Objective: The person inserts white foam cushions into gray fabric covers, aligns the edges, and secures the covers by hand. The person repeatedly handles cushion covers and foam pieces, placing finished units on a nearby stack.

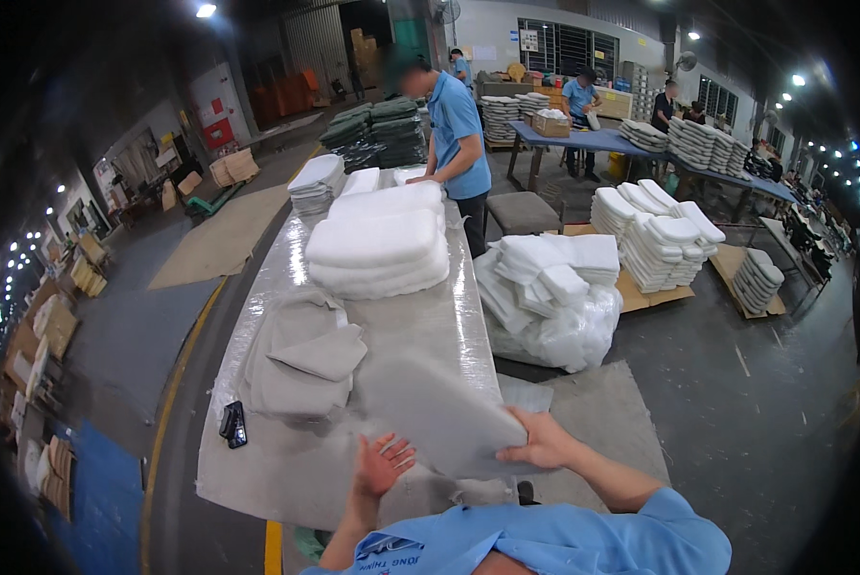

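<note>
My right hand (542, 441) grips the right end of a pale grey seat cushion (439, 412), thumb on top. The cushion is smeared by motion and tilts over the near part of the table. Left of its lower end, my left hand (384, 465) is open, palm up with fingers spread, and holds nothing. Grey fabric covers (300, 359) lie in a loose pile on the table, left of the cushion. Beyond them is a stack of thick white padding sheets (377, 244).
A small black object (231, 425) lies at the left edge of the plastic-covered table (286, 470). A co-worker (457, 134) stands at the far end. On the right are a plastic bag of white pads (554, 307) and stacked white cushions (655, 235) on cardboard.
</note>
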{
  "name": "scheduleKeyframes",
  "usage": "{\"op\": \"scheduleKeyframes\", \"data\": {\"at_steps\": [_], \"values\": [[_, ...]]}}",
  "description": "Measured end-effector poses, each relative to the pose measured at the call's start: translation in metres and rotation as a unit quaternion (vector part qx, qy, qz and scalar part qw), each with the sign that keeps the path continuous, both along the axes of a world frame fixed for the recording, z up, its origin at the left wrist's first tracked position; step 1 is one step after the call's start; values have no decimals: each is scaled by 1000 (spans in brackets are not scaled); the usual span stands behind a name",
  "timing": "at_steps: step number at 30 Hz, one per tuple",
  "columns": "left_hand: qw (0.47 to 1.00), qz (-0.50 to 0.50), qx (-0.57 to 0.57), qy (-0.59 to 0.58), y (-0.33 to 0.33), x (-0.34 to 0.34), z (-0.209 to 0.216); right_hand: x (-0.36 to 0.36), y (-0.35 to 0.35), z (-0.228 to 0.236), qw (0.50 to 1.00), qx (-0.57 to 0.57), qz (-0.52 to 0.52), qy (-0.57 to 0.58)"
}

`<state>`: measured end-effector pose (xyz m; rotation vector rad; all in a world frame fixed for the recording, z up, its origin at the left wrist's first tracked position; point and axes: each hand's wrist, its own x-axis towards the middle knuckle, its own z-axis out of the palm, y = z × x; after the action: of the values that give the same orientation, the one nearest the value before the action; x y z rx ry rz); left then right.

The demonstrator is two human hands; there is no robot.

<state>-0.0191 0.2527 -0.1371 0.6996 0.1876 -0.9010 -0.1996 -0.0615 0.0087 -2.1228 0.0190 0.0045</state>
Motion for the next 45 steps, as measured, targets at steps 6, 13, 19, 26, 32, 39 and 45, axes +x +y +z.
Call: {"op": "scheduleKeyframes", "data": {"at_steps": [6,13,19,26,32,39,45], "values": [[919,-337,145,-145,41,53,16,20,22,-12,927,-193,314,-65],[631,-568,424,-315,-16,48,-3,34,56,-50,895,-232,375,-73],[534,-497,478,-488,-37,27,-11,88,36,-91,893,104,391,198],[537,-382,499,-563,-62,19,-12,158,-11,-178,935,-241,206,160],[501,-286,534,-618,-42,21,-27,167,45,-205,933,-165,274,165],[506,-312,565,-572,-44,25,-53,148,56,-218,960,-203,163,102],[519,-301,552,-579,-44,29,-71,136,52,-229,975,-161,139,69]]}}
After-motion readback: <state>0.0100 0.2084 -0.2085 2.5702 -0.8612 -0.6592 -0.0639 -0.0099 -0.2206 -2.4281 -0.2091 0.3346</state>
